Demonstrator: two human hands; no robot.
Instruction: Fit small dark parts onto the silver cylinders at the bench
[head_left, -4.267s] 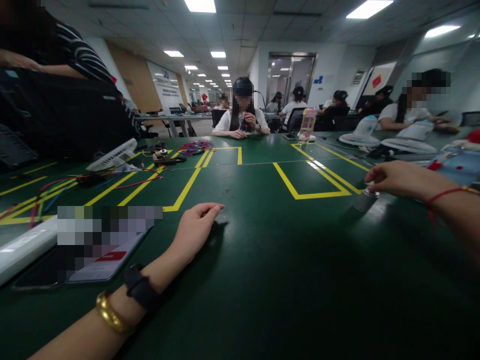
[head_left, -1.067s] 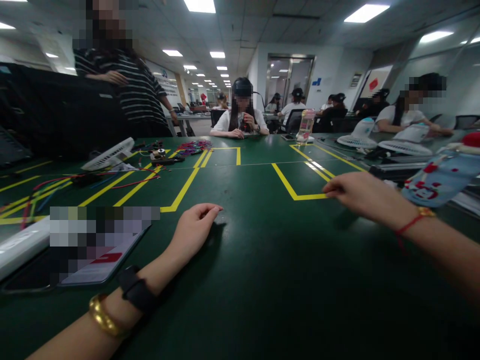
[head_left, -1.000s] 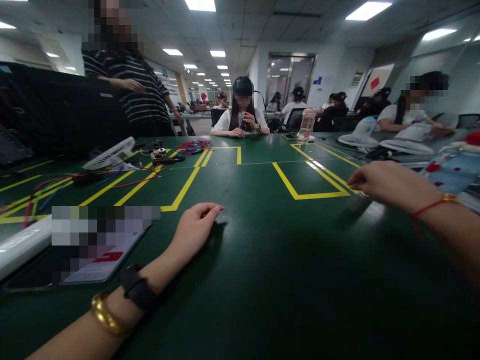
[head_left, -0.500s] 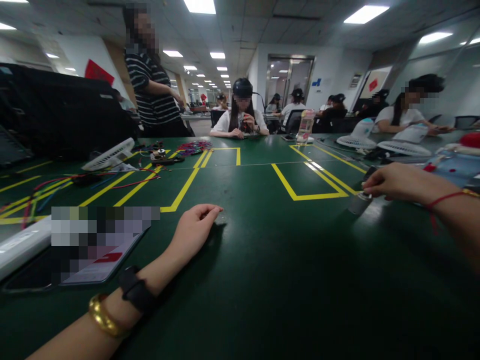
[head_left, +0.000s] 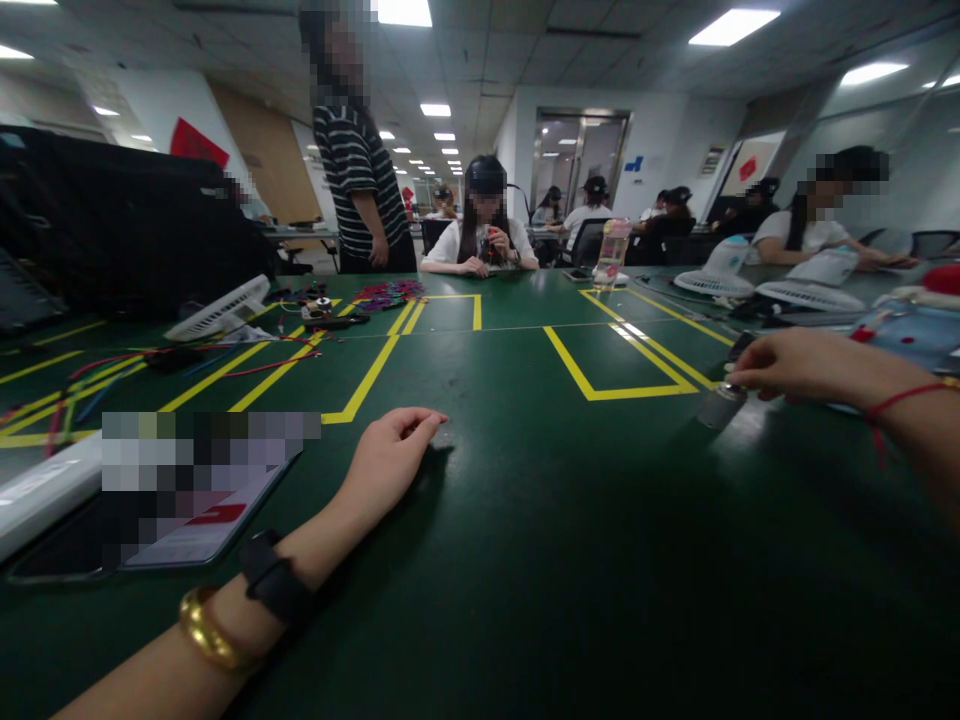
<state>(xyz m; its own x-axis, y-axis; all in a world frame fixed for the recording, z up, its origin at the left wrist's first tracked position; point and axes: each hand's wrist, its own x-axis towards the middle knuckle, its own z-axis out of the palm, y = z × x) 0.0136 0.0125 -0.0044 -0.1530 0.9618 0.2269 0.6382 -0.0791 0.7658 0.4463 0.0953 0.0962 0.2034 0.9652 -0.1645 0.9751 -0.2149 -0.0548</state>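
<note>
My left hand (head_left: 394, 450) rests on the green table (head_left: 525, 560), its fingers curled and thumb and forefinger pressed together. Whatever may be between those fingertips is hidden or too small to name. A black band and a gold bangle circle that wrist. On the right, my right hand (head_left: 795, 365) pinches the top of a small grey cylinder (head_left: 721, 406) with a pale upper end. The cylinder is tilted at the table surface; whether its base touches cannot be made out. Left of my left hand lies a tablet-like slab (head_left: 217, 530), partly blurred out.
Yellow tape (head_left: 637, 393) marks the tabletop. Loose wires (head_left: 82, 375), a tipped white fan (head_left: 221, 312) and a purple-red pile (head_left: 390, 294) lie at left. A bottle (head_left: 611, 255) and white fans (head_left: 806, 295) stand at right. Opposite sits a person (head_left: 484, 225); another stands (head_left: 364, 190).
The standing person has moved to the right and lowered an arm. My right hand and the grey cylinder have shifted very slightly; my left hand stays in place.
</note>
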